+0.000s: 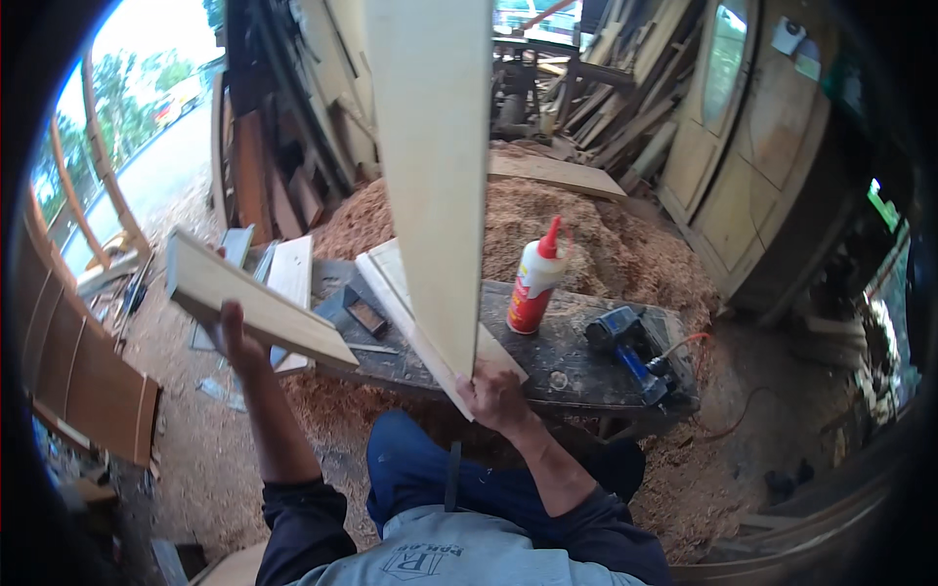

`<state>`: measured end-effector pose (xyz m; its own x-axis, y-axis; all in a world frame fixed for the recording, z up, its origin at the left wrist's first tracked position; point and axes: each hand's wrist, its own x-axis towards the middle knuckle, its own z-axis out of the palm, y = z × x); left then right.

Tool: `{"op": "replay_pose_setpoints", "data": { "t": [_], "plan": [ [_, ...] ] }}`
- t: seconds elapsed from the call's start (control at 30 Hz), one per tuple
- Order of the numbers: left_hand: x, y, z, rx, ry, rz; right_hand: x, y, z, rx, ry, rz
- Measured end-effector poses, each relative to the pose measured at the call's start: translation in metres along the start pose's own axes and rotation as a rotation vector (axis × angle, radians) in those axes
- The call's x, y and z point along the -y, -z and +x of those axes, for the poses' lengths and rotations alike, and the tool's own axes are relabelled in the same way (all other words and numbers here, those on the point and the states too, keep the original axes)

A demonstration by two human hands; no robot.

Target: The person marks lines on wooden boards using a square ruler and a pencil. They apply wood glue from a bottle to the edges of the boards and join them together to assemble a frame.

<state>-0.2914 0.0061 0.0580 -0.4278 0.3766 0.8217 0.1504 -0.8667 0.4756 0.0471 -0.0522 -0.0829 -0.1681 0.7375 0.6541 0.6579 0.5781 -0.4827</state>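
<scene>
At far left, a brown panel (pixel 93 366) is leaning at a slant above the littered ground. Next, the left hand (pixel 233 337) is gripping a short pale board (pixel 264 303) along its lower edge, thumb showing on the near side, the other fingers partly hidden; that board is tilting down to the right, its lower end near the workbench (pixel 576 386). A small dark box (pixel 364 313) is sitting on the bench top, just beside a grooved board (pixel 401 293) lying slantwise there. In the middle, the tall pale board (pixel 435 166) is standing almost upright, and the right hand (pixel 498 396) is closing around its lower end, fingers curled; whether it is also touching the grooved board, I cannot tell. Further right, a red-and-white glue bottle (pixel 532 288) is standing on the bench, and a blue-and-black power tool (pixel 635 354) is lying near the bench's right end.
</scene>
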Motion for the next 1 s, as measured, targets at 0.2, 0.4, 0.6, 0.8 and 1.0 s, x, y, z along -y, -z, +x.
{"op": "replay_pose_setpoints", "data": {
  "t": [0.2, 0.4, 0.6, 0.8, 1.0],
  "plan": [
    [-0.091, -0.085, -0.027, -0.036, 0.275, -0.29, 0.014, 0.004, -0.001, 0.04, -0.056, 0.016],
    [-0.14, -0.14, -0.056, 0.303, 0.009, 0.015, 0.012, 0.002, 0.0, 0.025, -0.045, 0.135],
    [-0.145, -0.165, -0.057, 0.327, -0.093, 0.025, -0.002, 0.0, -0.003, 0.113, 0.081, 0.18],
    [-0.141, -0.156, -0.049, 0.37, 0.279, -0.113, -0.014, 0.006, 0.005, 0.208, 0.125, 0.503],
    [-0.125, -0.172, -0.032, 0.364, 0.106, -0.183, -0.027, 0.019, 0.011, 0.327, 0.065, 0.676]
  ]
}}
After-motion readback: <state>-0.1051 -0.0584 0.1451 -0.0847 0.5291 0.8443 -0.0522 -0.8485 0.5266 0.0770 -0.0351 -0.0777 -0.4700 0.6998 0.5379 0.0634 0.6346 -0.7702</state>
